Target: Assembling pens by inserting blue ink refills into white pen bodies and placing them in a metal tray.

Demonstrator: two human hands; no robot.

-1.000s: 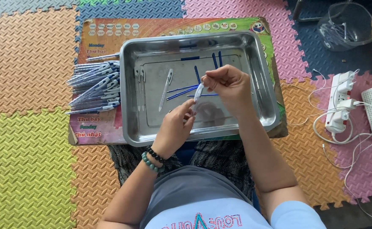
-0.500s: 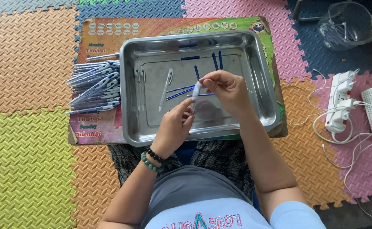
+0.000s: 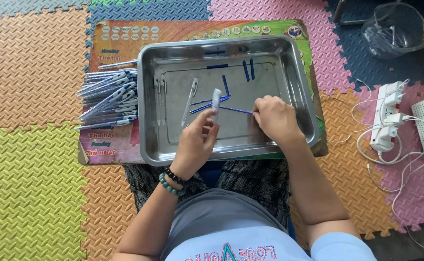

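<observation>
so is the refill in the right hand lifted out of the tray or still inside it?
Inside. The right hand pinches the blue refill low over the floor of the steel tray.

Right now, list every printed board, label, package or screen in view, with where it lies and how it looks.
Printed board: under the metal tray, flat rectangle, orange and green with small round pictures along its top edge.
Shirt print: on the person's light blue shirt, bottom middle, pink and teal.
No packages or screens show.
</observation>
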